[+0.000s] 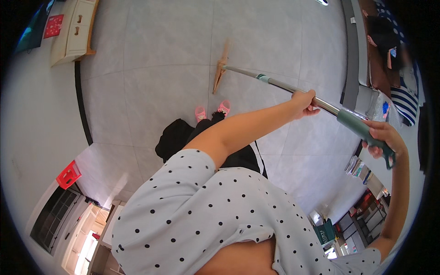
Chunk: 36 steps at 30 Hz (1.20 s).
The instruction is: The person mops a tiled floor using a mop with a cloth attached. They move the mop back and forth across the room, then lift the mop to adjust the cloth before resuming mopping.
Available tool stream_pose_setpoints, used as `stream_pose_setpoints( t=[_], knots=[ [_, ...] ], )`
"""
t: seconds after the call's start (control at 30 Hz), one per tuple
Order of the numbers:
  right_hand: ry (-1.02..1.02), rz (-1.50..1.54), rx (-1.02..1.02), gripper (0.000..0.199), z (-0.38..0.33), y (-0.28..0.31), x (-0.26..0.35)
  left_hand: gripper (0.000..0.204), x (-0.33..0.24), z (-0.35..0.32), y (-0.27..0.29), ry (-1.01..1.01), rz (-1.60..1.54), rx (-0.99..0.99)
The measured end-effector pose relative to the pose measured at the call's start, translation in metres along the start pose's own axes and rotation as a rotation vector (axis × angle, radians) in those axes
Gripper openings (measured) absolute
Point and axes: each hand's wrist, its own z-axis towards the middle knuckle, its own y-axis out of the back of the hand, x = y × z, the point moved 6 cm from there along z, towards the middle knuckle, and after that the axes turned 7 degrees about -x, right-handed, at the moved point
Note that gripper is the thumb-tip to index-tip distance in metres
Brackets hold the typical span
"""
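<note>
A long flat mop (282,85) slants across the view, with a silver metal pole and a grey-green grip. Its narrow brownish head (220,71) is on the grey tile floor (165,41), ahead of my pink shoes (223,107), and its far end is blurred. Midway up the pole, my left hand (304,104) is closed around the metal, my left arm reaching across my body. My right hand (385,137) wraps the grip near its looped end, at the right side.
A cream drawer cabinet (73,34) stands by the left wall, with a red stool (68,174) farther down. At right is a sofa (353,50) with a striped cushion (404,103) and a partly visible person in dark clothing (384,34). Books (357,167) are stacked at lower right.
</note>
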Motion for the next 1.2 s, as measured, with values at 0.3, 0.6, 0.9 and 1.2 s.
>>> stream_pose_setpoints(
  t=[0.3, 0.6, 0.9, 1.2],
  knots=[
    [-0.099, -0.057, 0.089, 0.052, 0.074, -0.046, 0.006, 0.013, -0.011, 0.007, 0.085, -0.023, -0.132, -0.160],
    [0.040, -0.029, 0.129, 0.051, 0.005, -0.042, 0.026, 0.018, -0.020, -0.017, 0.035, -0.073, -0.037, -0.029],
    [0.026, 0.154, 0.350, 0.054, 0.056, -0.155, 0.029, 0.025, -0.075, -0.095, 0.175, -0.327, -0.032, -0.509],
    [-0.203, 0.147, 0.543, 0.041, 0.198, -0.421, 0.014, 0.020, -0.139, -0.151, 0.472, -0.309, 0.138, -0.883]
  ],
)
